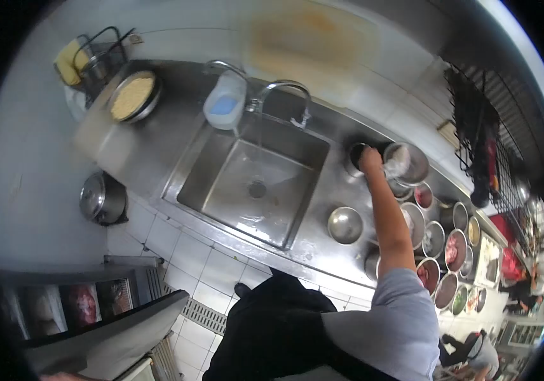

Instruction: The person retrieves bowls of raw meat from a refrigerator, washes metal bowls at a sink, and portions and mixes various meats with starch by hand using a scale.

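Currently, the right grip (370,160) is at the rim of a metal pot (351,167), fingers curled; whether it clasps that rim or something inside, I cannot tell. This dark-mouthed pot stands near the worktop's (176,146) back edge, just right of the sink (227,184). A whitish, see-through bag (398,162) is just beside the grip, over a wide metal bowl (417,164) at the same back edge. At the lower left, only a sliver of what looks like the left grip (62,376) shows, near an open drawer (103,336); its state cannot be told.

Nearer the worktop's front edge, right of the sink, a small metal bowl (346,225) rests upright. Two taps rise along the back edge, with a pale plastic container (225,101) beside them, something blue inside. Towards the left back corner stands a dish of yellowish food (133,98). Farther right, bowls and pots crowd together, one containing reddish food (455,249). Below the front edge, near the left end, stands a lidded pot (102,198).
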Available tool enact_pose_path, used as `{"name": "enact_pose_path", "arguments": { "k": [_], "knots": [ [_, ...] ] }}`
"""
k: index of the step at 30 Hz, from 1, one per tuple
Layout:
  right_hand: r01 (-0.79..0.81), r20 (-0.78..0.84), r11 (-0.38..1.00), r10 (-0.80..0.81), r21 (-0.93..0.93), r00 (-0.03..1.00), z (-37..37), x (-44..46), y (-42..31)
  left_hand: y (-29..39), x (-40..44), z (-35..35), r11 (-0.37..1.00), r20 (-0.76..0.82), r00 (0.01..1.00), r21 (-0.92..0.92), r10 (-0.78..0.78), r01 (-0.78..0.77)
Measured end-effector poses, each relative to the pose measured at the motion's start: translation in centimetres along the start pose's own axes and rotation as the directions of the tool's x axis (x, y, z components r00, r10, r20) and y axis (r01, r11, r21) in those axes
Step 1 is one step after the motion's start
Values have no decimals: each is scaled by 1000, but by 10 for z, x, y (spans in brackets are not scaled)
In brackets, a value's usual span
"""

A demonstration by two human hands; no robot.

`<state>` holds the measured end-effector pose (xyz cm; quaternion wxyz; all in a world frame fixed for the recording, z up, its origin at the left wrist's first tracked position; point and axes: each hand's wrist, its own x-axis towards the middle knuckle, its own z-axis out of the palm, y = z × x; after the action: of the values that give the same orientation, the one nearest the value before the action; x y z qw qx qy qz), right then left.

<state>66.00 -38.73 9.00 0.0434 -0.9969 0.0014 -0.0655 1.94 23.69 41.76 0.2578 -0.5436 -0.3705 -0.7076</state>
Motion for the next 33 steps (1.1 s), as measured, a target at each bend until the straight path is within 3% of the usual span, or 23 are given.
{"name": "enact_pose_path", "arguments": {
  "k": [1,2,4,5,6,7,8,9,12,14,16,18,19,20,21,22,23,24,27,29,31,32,33],
  "knots": [
    [-24,-148,1000,27,20,989,-6,-3,-14,20,-2,-9,1000,-14,1000,20,4,-4],
    [47,-163,998,-41,30,986,-3,1,-25,39,-3,-15,997,-21,1000,77,-10,12],
    [261,6,944,-267,201,964,17,14,-61,58,-5,-23,992,-30,998,115,-53,56],
    [52,215,807,-218,588,952,23,13,-92,54,-5,-25,991,-33,998,123,-48,52],
    [-342,441,338,-285,877,851,11,-4,-134,46,-5,-26,992,-46,997,107,-69,74],
    [-421,464,196,-385,886,798,12,-7,-168,32,-5,-29,991,-59,995,94,-86,91],
    [-510,470,58,-488,858,735,13,-9,-201,-70,2,-28,882,-28,987,445,-156,152],
    [-587,499,-43,-479,809,722,10,-10,-232,-39,-2,-26,942,-104,964,209,-245,262],
    [-748,561,-348,-503,565,658,15,8,-290,-25,1,-39,936,-73,977,281,-201,213],
    [-779,410,-348,-698,521,587,32,39,-293,-31,2,-47,950,-70,979,235,-193,205],
    [-740,437,-294,-654,605,617,19,52,-296,-23,2,-54,967,-34,972,100,-233,236],
    [-692,454,-231,-607,684,652,3,56,-295,-31,3,-62,955,-73,972,181,-224,234],
    [-498,434,27,-533,867,726,0,57,-292,-33,3,-67,941,-112,971,247,-210,232],
    [-253,375,301,-477,920,795,-3,56,-287,-34,3,-73,965,-96,981,186,-170,185],
    [-254,383,313,-478,915,791,1,57,-276,-41,4,-78,962,-88,981,197,-173,187],
    [243,177,671,-493,701,852,6,58,-263,-49,8,-84,967,-83,980,165,-181,193],
    [594,-8,787,-602,166,799,11,59,-251,-56,10,-88,971,-79,979,134,-189,199],
    [600,1,783,-609,163,793,13,54,-241,65,0,-68,995,6,996,51,-88,88],
    [484,-66,864,-480,139,875,42,56,-217,49,2,-71,995,-73,993,44,-88,92],
    [545,-142,831,-556,-106,819,96,70,-201,39,5,-76,990,-26,996,113,-85,88],
    [511,-126,858,-513,-49,849,84,56,-212,-7,9,-85,982,17,996,173,-85,80],
    [475,-105,880,-471,13,876,80,48,-217,-66,16,-92,962,-31,989,228,-146,149],
    [480,-99,877,-476,21,874,80,44,-220,-63,20,-88,935,-87,976,282,-198,215]
  ]
}}
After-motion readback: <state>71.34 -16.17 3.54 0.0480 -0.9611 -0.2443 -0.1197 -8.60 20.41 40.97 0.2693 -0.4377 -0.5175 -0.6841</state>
